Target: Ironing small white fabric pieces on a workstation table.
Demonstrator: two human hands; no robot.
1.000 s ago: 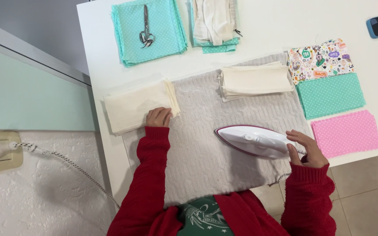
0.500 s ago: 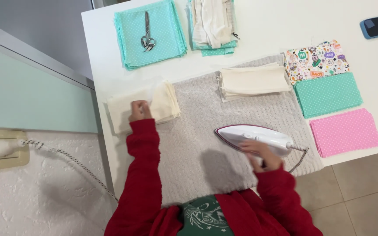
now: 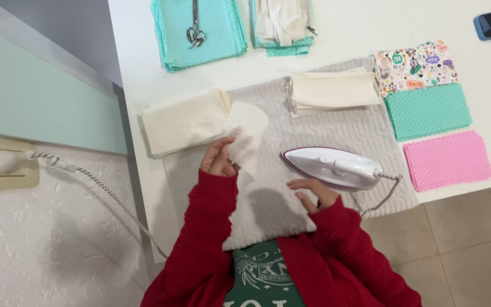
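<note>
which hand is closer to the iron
Right. The right hand lies open on the grey mat just below the white iron, not gripping it. The left hand is farther off to the iron's left, holding a cream fabric piece.

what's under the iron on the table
The iron rests on a grey knitted mat spread over the white table. The mat's part beneath its soleplate is hidden. The right hand lies beside it.
</note>
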